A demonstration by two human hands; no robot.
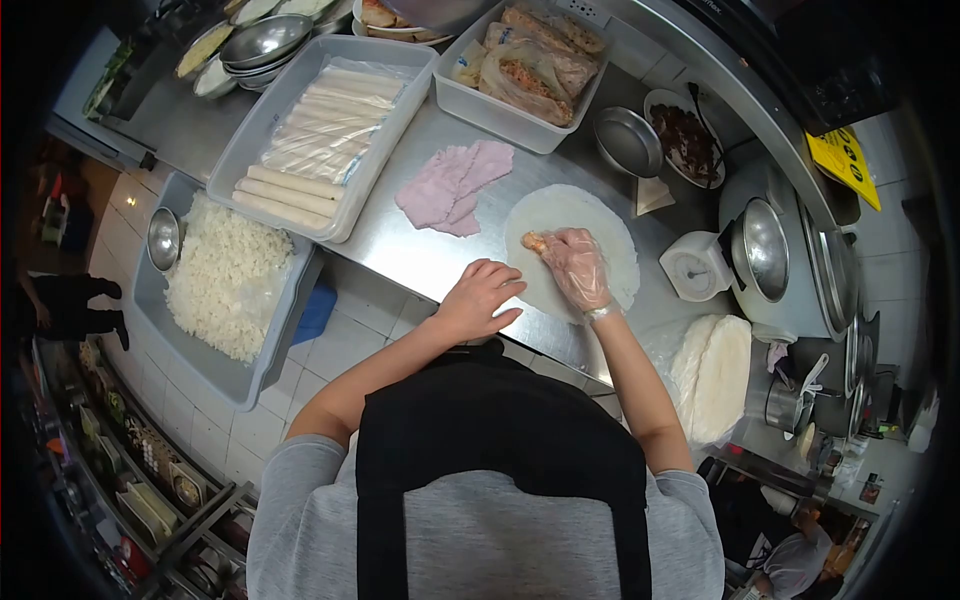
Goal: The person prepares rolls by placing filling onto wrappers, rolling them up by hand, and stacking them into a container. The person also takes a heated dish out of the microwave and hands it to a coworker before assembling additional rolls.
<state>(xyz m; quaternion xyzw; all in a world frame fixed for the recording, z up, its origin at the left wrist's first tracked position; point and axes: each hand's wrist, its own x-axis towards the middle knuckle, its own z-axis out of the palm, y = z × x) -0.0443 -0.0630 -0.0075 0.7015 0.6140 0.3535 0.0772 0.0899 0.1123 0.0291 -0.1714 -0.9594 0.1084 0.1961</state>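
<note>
A thin, round white wrapper [612, 230] lies flat on the steel worktop. Over it, my right hand [578, 268], in a clear plastic glove, has its fingers closed around an orange-brown piece of filling [534, 241]. The filling's tip shows past the fingers; the rest is hidden by them. My left hand [478, 300] is bare, with its fingers stretched out at the wrapper's left edge. Whether its fingertips press on the wrapper I cannot tell. A crumpled pink cloth [455, 188] lies beyond my left hand.
Left stand a tub [418, 90] of white rolls and a lower tub [143, 285] of cooked rice with a metal bowl. Ahead is a container [480, 103] of bagged filling. At right are a steel bowl [628, 142], a scale [696, 267] and stacked wrappers [712, 380].
</note>
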